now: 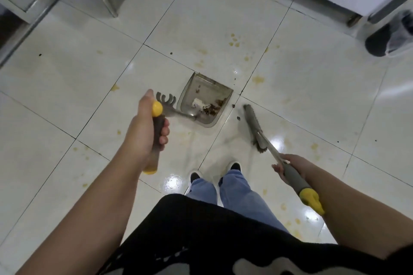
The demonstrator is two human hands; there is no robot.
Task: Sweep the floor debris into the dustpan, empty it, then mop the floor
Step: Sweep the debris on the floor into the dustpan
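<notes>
Both hands grip handles; dustpan (pixel 206 98) mouth faces forward (away)

The black bin (pixel 380 40) at the right edge is cut off and blurred.

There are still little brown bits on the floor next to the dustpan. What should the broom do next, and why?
Probably a short sweep leftward with the broom head, held by the right hand, pushing the brown crumbs toward the dustpan. The pan, steadied by the left hand, already holds debris, but these crumbs lie on the tile between brush and pan, so the sweeping is not finished.
</notes>
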